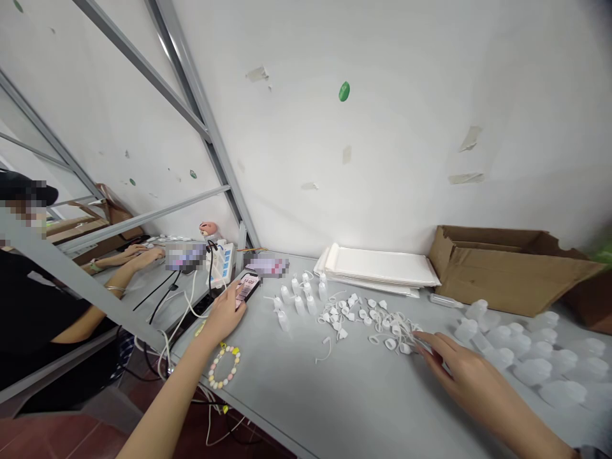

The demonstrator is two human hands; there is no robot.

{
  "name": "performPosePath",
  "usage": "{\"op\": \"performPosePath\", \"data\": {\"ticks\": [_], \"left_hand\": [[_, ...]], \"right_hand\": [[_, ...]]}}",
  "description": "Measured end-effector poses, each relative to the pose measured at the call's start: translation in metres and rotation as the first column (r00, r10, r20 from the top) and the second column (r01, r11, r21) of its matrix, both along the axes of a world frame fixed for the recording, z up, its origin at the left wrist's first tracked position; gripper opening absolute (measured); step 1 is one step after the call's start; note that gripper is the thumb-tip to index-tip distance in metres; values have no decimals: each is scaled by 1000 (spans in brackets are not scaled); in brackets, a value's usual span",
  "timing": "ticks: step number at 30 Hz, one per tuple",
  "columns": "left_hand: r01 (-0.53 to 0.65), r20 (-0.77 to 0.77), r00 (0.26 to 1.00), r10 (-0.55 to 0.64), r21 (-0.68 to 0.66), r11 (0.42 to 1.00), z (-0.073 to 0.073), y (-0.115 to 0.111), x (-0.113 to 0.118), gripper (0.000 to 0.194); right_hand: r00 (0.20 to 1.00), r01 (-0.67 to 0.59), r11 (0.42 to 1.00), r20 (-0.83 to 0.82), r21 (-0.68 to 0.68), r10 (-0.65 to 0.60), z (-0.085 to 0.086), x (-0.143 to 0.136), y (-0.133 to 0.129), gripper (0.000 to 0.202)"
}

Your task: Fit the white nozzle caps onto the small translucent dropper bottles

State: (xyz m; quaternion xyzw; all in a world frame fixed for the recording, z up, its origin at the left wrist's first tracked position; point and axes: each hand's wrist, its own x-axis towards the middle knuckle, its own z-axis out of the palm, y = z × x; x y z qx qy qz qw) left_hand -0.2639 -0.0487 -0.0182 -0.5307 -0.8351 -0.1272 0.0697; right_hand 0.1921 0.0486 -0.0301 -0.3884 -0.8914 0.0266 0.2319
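My left hand is closed around a smartphone with a lit screen, its fingers over the left part. A loop of pastel beads lies below that wrist. My right hand reaches in from the right, fingertips drawn together at the edge of a pile of white caps with thin strap loops. A strap seems to be between those fingertips, partly hidden. Between the hands stand several small capped dropper bottles. Larger translucent bottles crowd the table beyond my right hand.
White flat sheets are stacked against the wall, next to an open cardboard box. A power strip with cables occupies the left edge. A grey metal frame separates off another person, whose hands are at the adjoining table.
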Motion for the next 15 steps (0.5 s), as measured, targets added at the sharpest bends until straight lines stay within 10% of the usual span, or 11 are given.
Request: {"op": "performPosePath", "data": {"ticks": [15], "left_hand": [[125, -28, 992, -126, -36, 992, -1, 47, -3, 51]], "right_hand": [[998, -26, 1000, -55, 7, 26, 7, -1, -3, 33]]}}
